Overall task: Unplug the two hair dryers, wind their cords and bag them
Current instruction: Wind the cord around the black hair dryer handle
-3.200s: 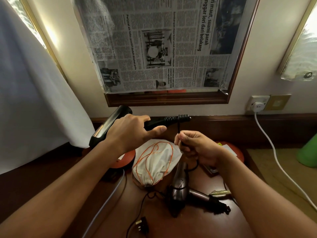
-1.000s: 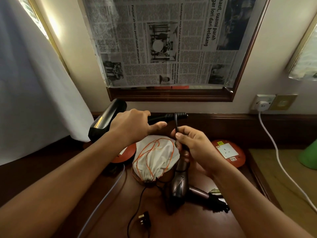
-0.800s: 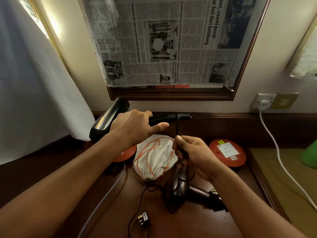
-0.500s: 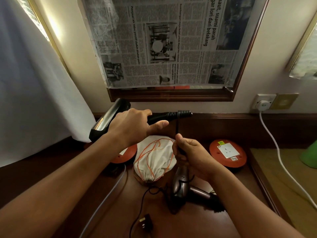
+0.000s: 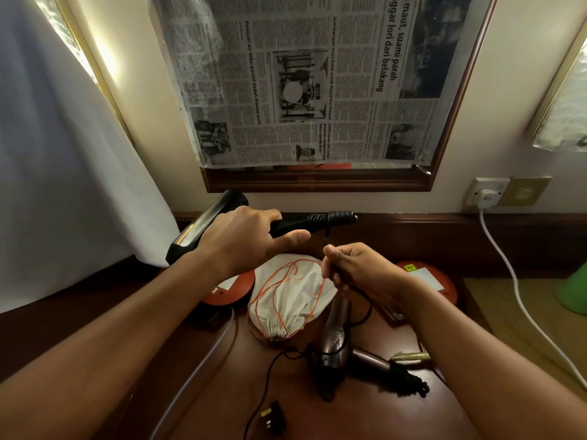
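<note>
**Cord wound on black dryer, 2nd dryer on desk**

Nearest: black plug (image 5: 273,420) lay loose on wood desk (image 5: 203,404). Brown dryer (image 5: 333,341) lay just beyond, w/ white drawstring bag (image 5: 286,300) to its left. Right hand (image 5: 359,271) pinched black cord (image 5: 327,236), fingers curled. Left hand (image 5: 241,242) gripped black dryer (image 5: 206,227) above bag, handle pointing right. Far: newspaper-covered mirror (image 5: 317,84).
</note>
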The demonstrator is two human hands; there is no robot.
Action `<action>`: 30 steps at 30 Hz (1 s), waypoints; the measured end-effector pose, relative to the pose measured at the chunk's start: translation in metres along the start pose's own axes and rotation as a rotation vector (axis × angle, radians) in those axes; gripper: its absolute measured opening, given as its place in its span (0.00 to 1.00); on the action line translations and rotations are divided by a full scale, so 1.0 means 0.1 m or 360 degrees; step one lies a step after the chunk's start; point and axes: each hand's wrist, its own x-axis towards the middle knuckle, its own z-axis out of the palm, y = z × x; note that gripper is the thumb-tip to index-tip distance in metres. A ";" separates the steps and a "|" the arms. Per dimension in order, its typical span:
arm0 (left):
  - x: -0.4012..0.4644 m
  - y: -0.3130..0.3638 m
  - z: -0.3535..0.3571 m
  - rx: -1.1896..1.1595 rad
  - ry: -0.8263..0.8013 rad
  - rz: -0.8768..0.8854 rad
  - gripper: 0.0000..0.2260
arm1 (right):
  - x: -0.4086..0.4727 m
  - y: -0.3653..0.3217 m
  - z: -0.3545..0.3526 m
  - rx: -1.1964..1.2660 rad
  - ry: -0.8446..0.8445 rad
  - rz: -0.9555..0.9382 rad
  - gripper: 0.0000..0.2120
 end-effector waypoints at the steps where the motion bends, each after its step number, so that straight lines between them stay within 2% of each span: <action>1: 0.00 0.01 -0.01 -0.0007 0.0002 0.0010 0.38 | 0.01 -0.03 -0.02 -0.0087 0.0006 0.0020 0.24; 7: -0.03 0.05 -0.07 0.0008 -0.0050 0.0068 0.30 | 0.07 -0.17 -0.19 -0.0119 -0.0001 0.0088 0.22; 12: -0.03 0.08 -0.05 0.0144 -0.0074 0.0113 0.36 | 0.11 -0.26 -0.34 -0.0202 0.0024 0.0099 0.15; 16: -0.04 0.12 -0.02 0.0271 -0.0156 0.0168 0.33 | 0.14 -0.33 -0.53 -0.0164 -0.0030 0.0070 0.09; 19: -0.04 0.13 0.05 0.0418 -0.0183 0.0219 0.35 | 0.13 -0.43 -0.62 -0.0166 -0.0006 0.0037 0.10; 23: -0.02 0.15 0.11 0.0514 -0.0260 0.0210 0.37 | 0.11 -0.59 -0.67 -0.0401 0.0052 -0.0037 0.14; 28: 0.02 0.18 0.20 0.0580 -0.0340 0.0116 0.34 | 0.06 -0.72 -0.61 -0.0816 0.0180 -0.0231 0.03; 30: 0.05 0.19 0.26 0.0584 -0.0378 0.0079 0.33 | 0.02 -0.77 -0.53 -0.1023 0.0223 -0.0305 0.02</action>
